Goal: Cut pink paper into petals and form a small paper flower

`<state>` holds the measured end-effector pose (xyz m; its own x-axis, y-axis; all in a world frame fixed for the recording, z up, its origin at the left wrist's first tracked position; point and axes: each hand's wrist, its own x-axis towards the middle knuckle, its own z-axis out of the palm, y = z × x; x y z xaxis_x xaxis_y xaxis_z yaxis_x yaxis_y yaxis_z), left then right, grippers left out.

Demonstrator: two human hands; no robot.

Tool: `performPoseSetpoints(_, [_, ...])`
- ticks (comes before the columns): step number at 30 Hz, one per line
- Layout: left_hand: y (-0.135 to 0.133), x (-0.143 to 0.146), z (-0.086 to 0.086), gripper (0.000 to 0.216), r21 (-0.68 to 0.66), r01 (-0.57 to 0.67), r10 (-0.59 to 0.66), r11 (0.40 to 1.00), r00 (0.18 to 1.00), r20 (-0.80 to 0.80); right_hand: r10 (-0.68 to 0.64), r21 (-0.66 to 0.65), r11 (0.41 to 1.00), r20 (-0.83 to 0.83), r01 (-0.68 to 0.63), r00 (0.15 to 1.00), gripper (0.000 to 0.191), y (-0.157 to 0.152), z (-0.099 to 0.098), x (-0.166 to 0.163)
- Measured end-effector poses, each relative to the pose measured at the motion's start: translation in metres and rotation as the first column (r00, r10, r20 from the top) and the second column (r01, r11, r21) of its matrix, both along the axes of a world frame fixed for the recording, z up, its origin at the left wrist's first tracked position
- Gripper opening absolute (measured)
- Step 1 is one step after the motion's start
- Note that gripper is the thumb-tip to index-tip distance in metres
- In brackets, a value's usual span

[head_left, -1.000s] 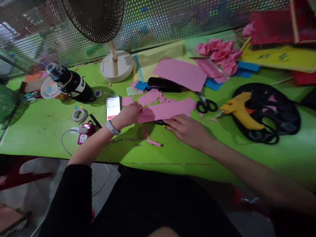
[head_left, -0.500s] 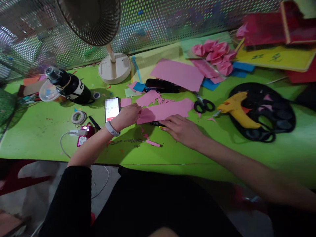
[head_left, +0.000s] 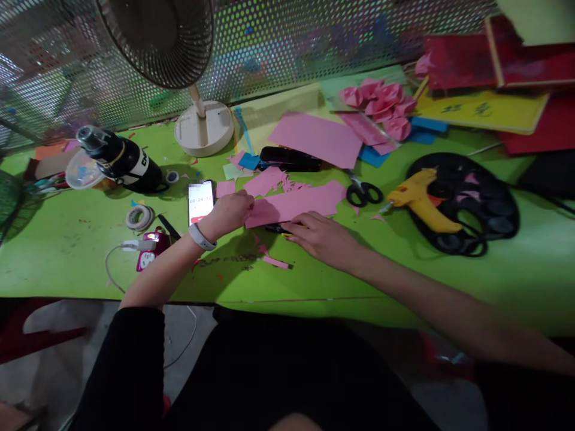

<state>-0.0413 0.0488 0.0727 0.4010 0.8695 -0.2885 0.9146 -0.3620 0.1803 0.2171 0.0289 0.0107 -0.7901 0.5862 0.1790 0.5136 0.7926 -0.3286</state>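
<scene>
My left hand (head_left: 230, 212), with a white wristband, pinches the left end of a long pink paper strip (head_left: 296, 202) lying on the green table (head_left: 67, 239). My right hand (head_left: 321, 236) rests flat on the table just below the strip, fingers stretched toward a dark object with a yellow tip (head_left: 281, 229) that pokes out from under the paper. What that object is cannot be made out. A phone (head_left: 200, 202) with a lit screen lies just left of my left hand.
Black scissors (head_left: 363, 193) and a yellow glue gun (head_left: 420, 200) on a black tray (head_left: 489, 206) lie to the right. A fan base (head_left: 204, 127), a black bottle (head_left: 123, 161), tape rolls (head_left: 139, 216), a stapler (head_left: 287, 158), a pink sheet (head_left: 317, 139), pink paper flowers (head_left: 381, 102).
Both hands stay where they were on the strip and the table. Only the view has shifted slightly, so everything sits a little further left in the picture.
</scene>
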Motion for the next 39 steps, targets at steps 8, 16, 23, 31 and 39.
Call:
performPoseSetpoints(8, [0.000, 0.002, 0.004, 0.026, 0.021, -0.003, 0.004, 1.000, 0.997, -0.074, 0.003, -0.051, 0.999, -0.016, -0.004, 1.000, 0.031, 0.000, 0.004, -0.010])
performPoseSetpoints(16, [-0.005, 0.001, 0.002, 0.026, 0.056, -0.057, 0.063, 0.997, 0.991, -0.116, -0.021, -0.095, 0.995, -0.130, 0.008, 0.991, 0.031, 0.003, 0.022, 0.013])
performPoseSetpoints(23, [-0.018, 0.014, 0.008, 0.031, 0.063, -0.106, 0.114, 0.992, 0.985, -0.131, -0.536, -0.045, 0.844, -0.114, 0.534, 0.837, 0.034, 0.117, 0.049, 0.073])
performPoseSetpoints(31, [-0.032, 0.010, 0.000, 0.036, 0.083, -0.093, 0.101, 0.992, 0.990, -0.101, -0.688, -0.047, 0.724, 0.027, 0.688, 0.725, 0.030, 0.196, 0.023, 0.072])
performPoseSetpoints(39, [-0.044, 0.008, -0.004, 0.045, 0.117, -0.069, 0.073, 0.991, 0.997, -0.035, -0.384, -0.014, 0.923, 0.004, 0.384, 0.923, 0.023, 0.129, 0.036, 0.046])
